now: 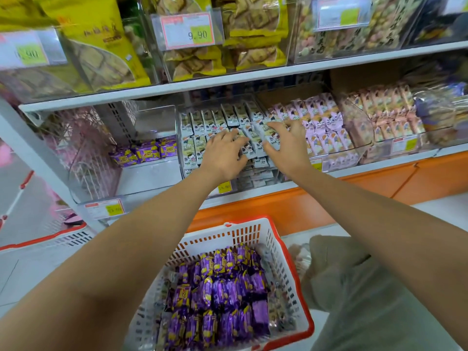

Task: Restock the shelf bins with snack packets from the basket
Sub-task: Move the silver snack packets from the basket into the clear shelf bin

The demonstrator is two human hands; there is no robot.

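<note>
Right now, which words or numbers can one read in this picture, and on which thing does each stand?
"9.90": yellow-green sticker on the pink-edged price tag of the clear upper bin.
".90", leading digits blurred: upper left price tag.
Too blurred to read: lower shelf price tags, print on the yellow snack bag, purple wrapped packets.

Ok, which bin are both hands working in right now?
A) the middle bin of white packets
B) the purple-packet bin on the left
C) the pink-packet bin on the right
A: the left hand and right hand both lie on the white packets in the middle bin.
</note>
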